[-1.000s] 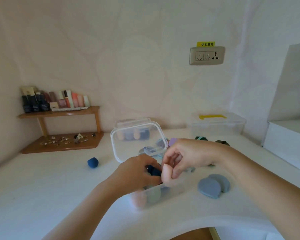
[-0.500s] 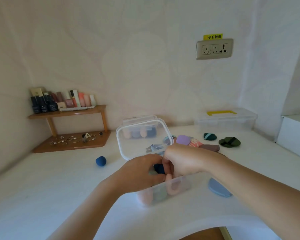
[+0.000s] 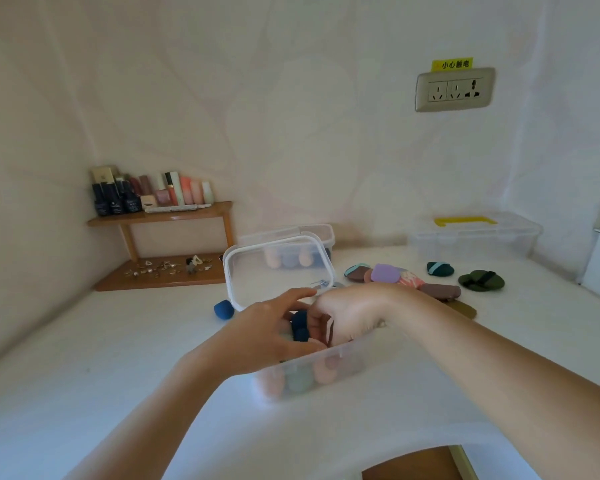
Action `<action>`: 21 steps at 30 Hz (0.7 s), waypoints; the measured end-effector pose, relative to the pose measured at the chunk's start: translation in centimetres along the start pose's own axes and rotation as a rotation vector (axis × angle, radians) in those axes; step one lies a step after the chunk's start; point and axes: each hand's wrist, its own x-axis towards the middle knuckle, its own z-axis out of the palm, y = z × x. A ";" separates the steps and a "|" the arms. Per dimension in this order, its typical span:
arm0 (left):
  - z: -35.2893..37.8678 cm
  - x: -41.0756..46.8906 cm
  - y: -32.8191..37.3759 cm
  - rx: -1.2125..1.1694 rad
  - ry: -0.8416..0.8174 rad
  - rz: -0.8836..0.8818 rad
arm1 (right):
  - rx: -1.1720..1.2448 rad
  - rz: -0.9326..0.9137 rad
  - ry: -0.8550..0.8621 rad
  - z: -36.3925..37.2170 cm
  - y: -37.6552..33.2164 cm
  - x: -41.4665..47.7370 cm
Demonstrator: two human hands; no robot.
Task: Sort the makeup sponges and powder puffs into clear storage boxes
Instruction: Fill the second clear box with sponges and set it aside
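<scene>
A: Both your hands are down in the open clear box [image 3: 329, 370]. Your left hand [image 3: 267, 336] has loose, part-spread fingers resting on the dark blue sponge [image 3: 300, 329]. Your right hand [image 3: 347, 318] is curled beside it; I cannot tell whether it grips anything.

B: How will the sponges handle?

A: Probably light, soft and springy. Pinch each gently around its fat middle, and press it between its neighbours so it doesn't pop back out.

B: What has changed?

A: A second ago your right hand held a peach sponge above the box; now it is lower inside. Another blue sponge [image 3: 222, 310] waits on the worktop [image 3: 84, 358] just beyond your left hand, and the powder puffs [image 3: 395, 277] lie beyond your right.
</scene>
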 end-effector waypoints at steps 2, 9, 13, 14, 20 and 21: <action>-0.2 -0.6 -0.2 0.043 -0.002 0.006 | 0.049 -0.029 -0.019 0.0 -0.2 0.1; -1.2 -2.5 -2.3 0.140 -0.011 0.032 | 0.540 -0.163 -0.083 -1.5 0.9 -0.5; -1.9 -3.7 -3.3 0.180 -0.033 0.048 | 0.740 -0.108 0.347 -2.0 2.4 0.9; -2.1 -4.1 -3.5 0.194 -0.034 0.044 | 0.711 -0.066 0.404 -1.7 2.6 1.7; -3.4 -6.9 -4.8 0.212 -0.024 0.004 | 0.338 -0.119 0.383 1.3 0.9 8.7; -3.6 -7.3 -5.1 0.214 -0.020 -0.008 | 0.314 -0.148 0.345 1.6 0.3 10.0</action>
